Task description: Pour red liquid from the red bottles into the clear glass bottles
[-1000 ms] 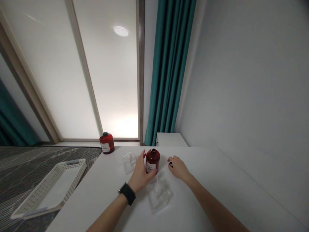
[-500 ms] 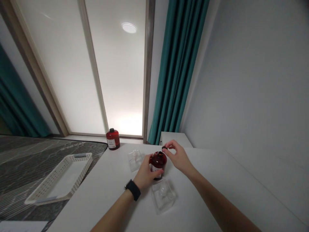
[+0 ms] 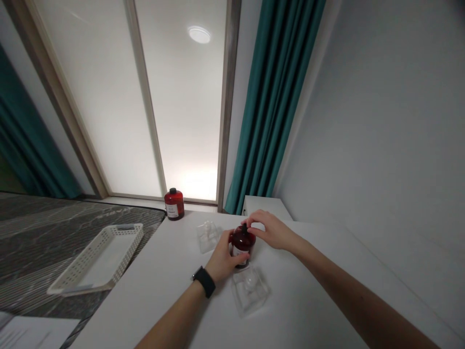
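A dark red bottle (image 3: 243, 239) with a white label stands upright on the white table. My left hand (image 3: 222, 261), with a black watch on its wrist, is wrapped round the bottle's side. My right hand (image 3: 268, 230) pinches a small black cap (image 3: 244, 227) at the bottle's mouth; whether it sits on the thread cannot be seen. Just in front of the bottle lies a clear plastic tray (image 3: 250, 295) with a pale pump-like piece in it. Behind my left hand is a similar clear tray (image 3: 202, 245) holding another pale piece.
A second red bottle (image 3: 174, 206), black cap on, stands at the table's far left corner. Left of the table, lower down, is a white perforated basket (image 3: 82, 264). Papers (image 3: 38, 332) lie at bottom left. A white cabinet (image 3: 269, 206) stands beyond the table's far edge.
My right hand has brought the black cap from beside the open bottle mouth onto or right over it. The left hand keeps its grip on the bottle. The view has shifted slightly.
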Action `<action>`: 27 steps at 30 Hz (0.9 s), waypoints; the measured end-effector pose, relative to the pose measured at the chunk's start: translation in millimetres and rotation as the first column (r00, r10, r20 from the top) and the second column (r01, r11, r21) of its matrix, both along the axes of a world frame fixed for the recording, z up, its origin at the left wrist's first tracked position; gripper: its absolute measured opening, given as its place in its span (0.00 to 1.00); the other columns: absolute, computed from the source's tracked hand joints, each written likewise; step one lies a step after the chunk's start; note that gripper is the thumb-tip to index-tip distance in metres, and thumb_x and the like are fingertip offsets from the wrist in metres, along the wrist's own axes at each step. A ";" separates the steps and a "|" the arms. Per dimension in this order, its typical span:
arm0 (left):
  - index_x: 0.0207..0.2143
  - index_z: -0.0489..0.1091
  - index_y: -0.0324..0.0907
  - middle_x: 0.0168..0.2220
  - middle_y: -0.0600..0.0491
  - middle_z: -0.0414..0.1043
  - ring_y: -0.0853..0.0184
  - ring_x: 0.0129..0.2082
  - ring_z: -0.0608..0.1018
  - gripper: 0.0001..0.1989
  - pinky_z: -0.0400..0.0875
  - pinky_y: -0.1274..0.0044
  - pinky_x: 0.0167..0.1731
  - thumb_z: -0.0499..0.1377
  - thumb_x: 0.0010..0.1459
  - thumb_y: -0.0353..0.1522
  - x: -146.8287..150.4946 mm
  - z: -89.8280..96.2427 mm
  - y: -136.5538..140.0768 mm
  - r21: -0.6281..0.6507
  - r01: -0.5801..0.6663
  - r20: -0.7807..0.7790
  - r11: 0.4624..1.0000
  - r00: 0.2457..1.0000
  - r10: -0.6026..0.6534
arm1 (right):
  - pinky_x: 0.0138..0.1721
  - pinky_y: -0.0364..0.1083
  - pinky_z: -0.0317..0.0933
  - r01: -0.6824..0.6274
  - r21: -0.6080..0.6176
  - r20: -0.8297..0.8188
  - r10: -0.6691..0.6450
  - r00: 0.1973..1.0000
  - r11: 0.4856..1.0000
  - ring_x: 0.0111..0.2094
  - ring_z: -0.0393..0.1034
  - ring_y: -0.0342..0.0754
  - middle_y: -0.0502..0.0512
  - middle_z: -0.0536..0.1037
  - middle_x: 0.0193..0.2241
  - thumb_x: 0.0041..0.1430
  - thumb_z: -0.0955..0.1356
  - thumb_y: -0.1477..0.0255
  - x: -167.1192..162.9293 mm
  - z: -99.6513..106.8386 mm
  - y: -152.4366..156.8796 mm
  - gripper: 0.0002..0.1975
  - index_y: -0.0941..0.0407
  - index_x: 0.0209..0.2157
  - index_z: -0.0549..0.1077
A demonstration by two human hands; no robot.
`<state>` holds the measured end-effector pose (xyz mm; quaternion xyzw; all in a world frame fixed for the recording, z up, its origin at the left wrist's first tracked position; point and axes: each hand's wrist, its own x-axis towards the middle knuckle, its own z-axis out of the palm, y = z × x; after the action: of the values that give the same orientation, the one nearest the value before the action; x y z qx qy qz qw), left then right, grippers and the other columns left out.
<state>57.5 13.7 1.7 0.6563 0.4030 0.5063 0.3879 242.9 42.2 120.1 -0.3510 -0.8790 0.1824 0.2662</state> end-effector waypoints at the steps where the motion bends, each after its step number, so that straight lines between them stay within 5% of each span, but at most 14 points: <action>1: 0.52 0.63 0.42 0.51 0.47 0.71 0.55 0.52 0.74 0.31 0.64 0.61 0.56 0.69 0.46 0.28 -0.3 -0.8 0.2 0.001 0.003 0.001 1.000 1.000 -0.003 | 0.51 0.54 0.59 -0.022 0.008 0.043 0.022 0.999 1.000 0.46 0.71 0.53 0.52 0.82 0.41 0.59 0.69 0.79 0.3 2.1 0.9 0.07 0.53 0.33 0.72; 8: 0.52 0.63 0.41 0.50 0.47 0.71 0.55 0.51 0.74 0.30 0.64 0.62 0.55 0.69 0.46 0.30 -1.3 -0.8 0.7 0.001 0.006 -0.011 1.000 1.000 -0.006 | 0.55 0.54 0.56 -0.136 0.052 0.214 0.122 0.969 0.989 0.50 0.68 0.52 0.54 0.79 0.44 0.62 0.65 0.82 1.7 10.8 2.9 0.10 0.53 0.39 0.72; 18: 0.52 0.63 0.42 0.50 0.48 0.71 0.55 0.51 0.73 0.31 0.64 0.63 0.56 0.70 0.46 0.28 -0.7 -2.9 1.3 -0.021 0.010 0.003 1.000 1.000 -0.010 | 0.49 0.52 0.62 -0.083 0.067 0.233 0.066 0.970 0.994 0.46 0.70 0.53 0.56 0.77 0.42 0.61 0.67 0.79 -3.0 10.8 1.2 0.12 0.52 0.44 0.75; 21: 0.51 0.63 0.42 0.50 0.48 0.71 0.56 0.51 0.73 0.30 0.64 0.63 0.56 0.70 0.46 0.28 -0.1 -2.3 0.6 -0.017 0.007 0.001 1.000 1.000 -0.007 | 0.47 0.53 0.62 -0.055 0.162 0.299 0.004 0.954 0.985 0.44 0.70 0.55 0.58 0.79 0.38 0.62 0.69 0.74 -10.7 10.4 0.8 0.10 0.55 0.46 0.76; 27: 0.51 0.62 0.42 0.50 0.48 0.70 0.57 0.51 0.73 0.30 0.64 0.63 0.56 0.69 0.46 0.27 1.3 -2.4 -0.2 -0.009 0.029 0.022 1.000 0.999 -0.029 | 0.41 0.52 0.58 -0.035 0.368 0.442 -0.142 0.886 0.929 0.38 0.68 0.56 0.61 0.78 0.32 0.67 0.65 0.66 -14.8 13.7 -10.2 0.14 0.58 0.32 0.78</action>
<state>58.8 13.5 -0.7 0.6547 0.3915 0.5061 0.4025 228.2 32.0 133.8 -0.3528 -0.9251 -0.0807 0.1154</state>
